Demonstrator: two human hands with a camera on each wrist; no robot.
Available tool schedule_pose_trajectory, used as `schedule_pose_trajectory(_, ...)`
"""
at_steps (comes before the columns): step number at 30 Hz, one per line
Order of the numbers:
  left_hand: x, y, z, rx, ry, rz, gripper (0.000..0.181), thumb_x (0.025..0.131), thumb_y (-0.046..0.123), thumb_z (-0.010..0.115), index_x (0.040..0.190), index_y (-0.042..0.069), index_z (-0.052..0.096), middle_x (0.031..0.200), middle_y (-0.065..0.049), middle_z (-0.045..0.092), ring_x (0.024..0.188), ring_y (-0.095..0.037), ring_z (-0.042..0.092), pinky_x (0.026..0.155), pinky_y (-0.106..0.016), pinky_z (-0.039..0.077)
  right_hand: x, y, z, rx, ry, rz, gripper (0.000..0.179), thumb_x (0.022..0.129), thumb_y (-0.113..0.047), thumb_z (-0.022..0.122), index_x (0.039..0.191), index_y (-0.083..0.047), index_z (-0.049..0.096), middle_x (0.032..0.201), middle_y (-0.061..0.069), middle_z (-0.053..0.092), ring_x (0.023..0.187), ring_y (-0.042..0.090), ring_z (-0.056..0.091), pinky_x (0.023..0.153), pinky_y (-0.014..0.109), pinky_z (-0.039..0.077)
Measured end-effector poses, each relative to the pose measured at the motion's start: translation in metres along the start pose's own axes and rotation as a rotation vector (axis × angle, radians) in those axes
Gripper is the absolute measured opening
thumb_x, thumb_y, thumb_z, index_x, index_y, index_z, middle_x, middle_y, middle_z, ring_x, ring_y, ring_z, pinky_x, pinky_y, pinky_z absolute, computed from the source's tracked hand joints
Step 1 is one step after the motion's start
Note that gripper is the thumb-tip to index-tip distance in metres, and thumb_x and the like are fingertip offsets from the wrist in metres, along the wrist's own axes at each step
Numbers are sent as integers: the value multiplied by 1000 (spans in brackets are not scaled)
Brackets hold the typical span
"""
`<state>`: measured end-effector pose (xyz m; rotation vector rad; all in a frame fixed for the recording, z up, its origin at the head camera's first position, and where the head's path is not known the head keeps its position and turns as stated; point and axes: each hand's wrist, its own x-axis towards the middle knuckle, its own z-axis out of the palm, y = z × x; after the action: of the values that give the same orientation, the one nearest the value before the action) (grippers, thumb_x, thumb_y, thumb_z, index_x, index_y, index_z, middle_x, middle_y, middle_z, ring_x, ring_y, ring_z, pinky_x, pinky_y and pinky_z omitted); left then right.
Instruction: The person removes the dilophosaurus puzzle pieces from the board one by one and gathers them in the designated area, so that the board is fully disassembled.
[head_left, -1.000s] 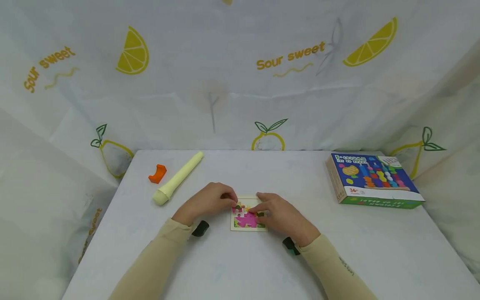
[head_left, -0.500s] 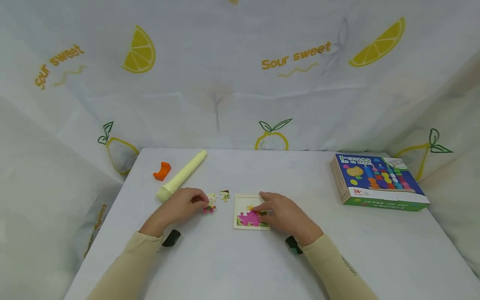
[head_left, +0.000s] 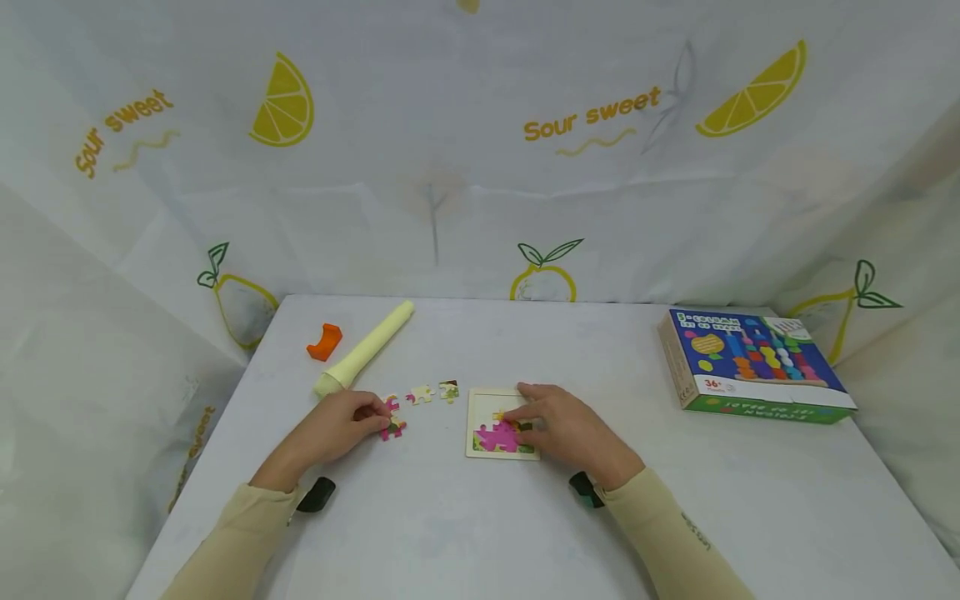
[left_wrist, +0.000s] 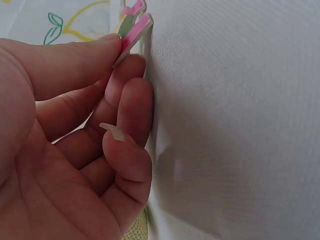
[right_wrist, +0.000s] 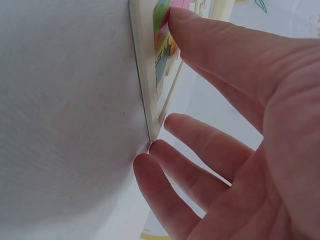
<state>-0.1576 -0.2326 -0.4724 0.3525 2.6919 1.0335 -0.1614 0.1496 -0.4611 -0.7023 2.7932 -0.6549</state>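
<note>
Left hand [head_left: 333,432] pinched a puzzle piece [left_wrist: 134,37] between thumb and fingertip; right hand [head_left: 564,427], fingers loosely spread, rested on the puzzle board [head_left: 486,407], three o'clock from it, probably for steadiness.

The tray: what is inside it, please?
Pink, green and yellow pieces lie in the lower part of the tray; its upper left shows none. The right hand covers some of the right side; what lies directly under it cannot be seen.

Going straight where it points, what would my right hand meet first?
Probably the left rim of the puzzle tray under your right hand; height is unclear, so it might clear that and reach a loose puzzle piece.
</note>
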Motion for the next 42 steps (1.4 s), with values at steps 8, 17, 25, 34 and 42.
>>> schedule_pose_trajectory(8, 0, -1, 2, -14, 9, -3, 6, 102, 25, 77, 97, 22, 77, 88, 7, 71, 84, -12, 60, 76, -24, 51, 1, 0, 1, 24, -19, 112, 57, 93, -29, 87, 146, -21, 70, 164, 9, 55, 154, 34, 49, 123, 55, 45)
schedule_pose_trajectory(17, 3, -3, 4, 4, 26, 11, 7, 102, 26, 78, 96, 21, 77, 87, 8, 71, 84, -11, 61, 78, -24, 52, 2, 3, 1, 34, -4, 121, 69, 91, -30, 89, 151, -9, 62, 164, 10, 55, 153, 34, 51, 123, 54, 44)
schedule_pose_trajectory(25, 2, 0, 3, 2, 21, 26, 4, 101, 22, 78, 97, 21, 78, 88, 8, 73, 85, -11, 62, 80, -24, 52, 1, 3, 1, 47, -2, 123, 67, 91, -29, 89, 150, -8, 64, 163, 10, 55, 153, 34, 50, 124, 53, 44)
schedule_pose_trajectory(34, 8, 8, -1, 28, 50, 12, 5, 101, 26, 78, 102, 21, 80, 92, 10, 75, 88, -11, 64, 84, -27, 55, 1, 4, 0, 55, -8, 134, 68, 92, -31, 88, 150, -7, 63, 164, 9, 55, 154, 33, 50, 125, 53, 42)
schedule_pose_trajectory(42, 48, 60, 23, 24, -28, 59, 4, 103, 26, 76, 106, 23, 77, 94, 7, 71, 79, -12, 62, 74, -29, 55, 3, 5, -1, 44, -14, 136, 72, 92, -37, 88, 151, -6, 62, 165, 9, 53, 155, 33, 48, 126, 52, 41)
